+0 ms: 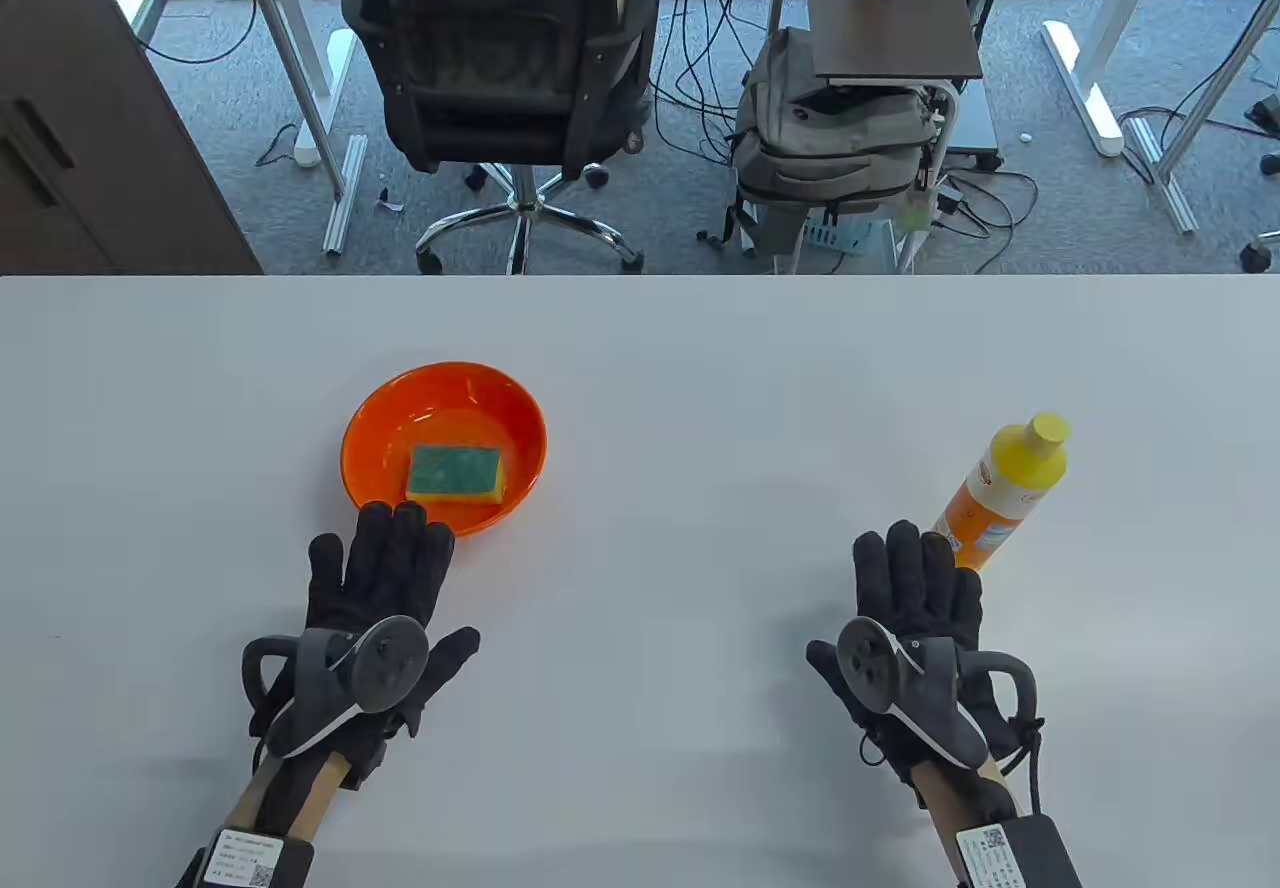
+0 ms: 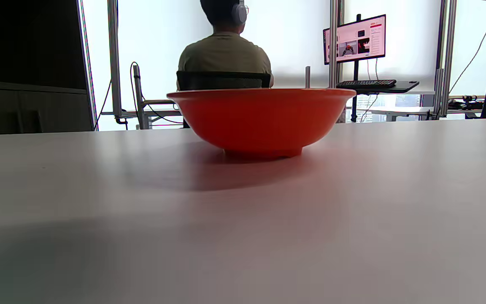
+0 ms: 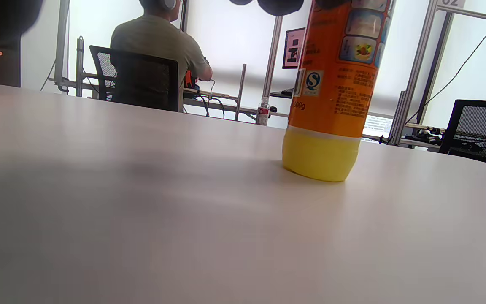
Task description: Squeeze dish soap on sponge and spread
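Observation:
A green-topped yellow sponge (image 1: 455,473) lies inside an orange bowl (image 1: 380,418) on the white table. The bowl also shows in the left wrist view (image 2: 262,120). My left hand (image 1: 385,568) lies flat and open on the table, fingertips at the bowl's near rim, holding nothing. A yellow dish soap bottle with an orange label (image 1: 1005,498) stands upright at the right; it also shows in the right wrist view (image 3: 331,93). My right hand (image 1: 915,578) lies flat and open just in front of the bottle, holding nothing.
The white table (image 1: 680,408) ends at its far edge, with an office chair (image 1: 500,58) and a grey backpack (image 1: 830,138) on the floor beyond. A person sits at a far desk in the left wrist view (image 2: 224,55).

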A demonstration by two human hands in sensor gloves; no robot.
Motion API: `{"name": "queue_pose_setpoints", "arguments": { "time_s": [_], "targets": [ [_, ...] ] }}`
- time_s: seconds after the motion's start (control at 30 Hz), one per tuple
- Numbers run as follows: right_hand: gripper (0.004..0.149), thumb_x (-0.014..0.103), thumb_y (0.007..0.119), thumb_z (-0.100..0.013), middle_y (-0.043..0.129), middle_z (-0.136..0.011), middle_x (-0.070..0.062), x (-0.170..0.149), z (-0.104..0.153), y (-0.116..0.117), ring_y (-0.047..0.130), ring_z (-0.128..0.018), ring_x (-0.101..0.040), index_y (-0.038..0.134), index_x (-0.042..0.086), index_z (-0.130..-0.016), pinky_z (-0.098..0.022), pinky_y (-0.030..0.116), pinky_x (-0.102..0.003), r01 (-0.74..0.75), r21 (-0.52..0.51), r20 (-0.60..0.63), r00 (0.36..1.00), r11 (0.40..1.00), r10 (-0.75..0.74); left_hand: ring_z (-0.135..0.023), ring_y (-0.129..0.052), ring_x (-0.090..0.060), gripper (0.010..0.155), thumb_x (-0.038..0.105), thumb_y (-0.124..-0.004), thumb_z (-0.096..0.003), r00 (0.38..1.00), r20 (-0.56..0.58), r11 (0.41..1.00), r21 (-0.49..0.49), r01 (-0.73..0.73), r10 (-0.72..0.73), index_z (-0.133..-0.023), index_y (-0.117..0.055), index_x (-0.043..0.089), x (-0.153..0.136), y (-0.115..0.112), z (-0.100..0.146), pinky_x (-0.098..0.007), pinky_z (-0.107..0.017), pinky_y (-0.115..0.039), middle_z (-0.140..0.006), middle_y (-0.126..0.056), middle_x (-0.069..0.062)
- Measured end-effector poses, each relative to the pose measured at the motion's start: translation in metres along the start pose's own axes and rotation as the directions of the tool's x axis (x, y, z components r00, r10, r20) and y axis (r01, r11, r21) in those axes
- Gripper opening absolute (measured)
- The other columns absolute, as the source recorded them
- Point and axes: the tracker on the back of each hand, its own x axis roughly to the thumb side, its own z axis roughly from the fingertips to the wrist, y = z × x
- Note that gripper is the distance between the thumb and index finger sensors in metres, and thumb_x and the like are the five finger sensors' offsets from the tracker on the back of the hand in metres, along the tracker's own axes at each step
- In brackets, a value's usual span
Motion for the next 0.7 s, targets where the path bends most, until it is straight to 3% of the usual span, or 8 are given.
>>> {"name": "queue_pose_setpoints", "arguments": {
  "time_s": [0.7],
  "targets": [
    [0.104,0.075,0.074,-0.029,0.020,-0.117,-0.004,0.0004,0.0006,-0.0025,0.034,-0.110,-0.037,0.019,0.031,-0.106,-0.081,0.038,-0.057,-0.006,0.005,-0.006,1.000,1.000,0.006,-0.120,-0.017,-0.016,0.089,0.074,-0.062,-0.0336,0.999,-0.025,0.999,-0.010,-0.033,0.033,-0.108,-0.025,0.042,0.0008,-0.0011,-0.0023,-0.055,-0.086,-0.021,-0.121,-0.020,0.013]
  ]
}}
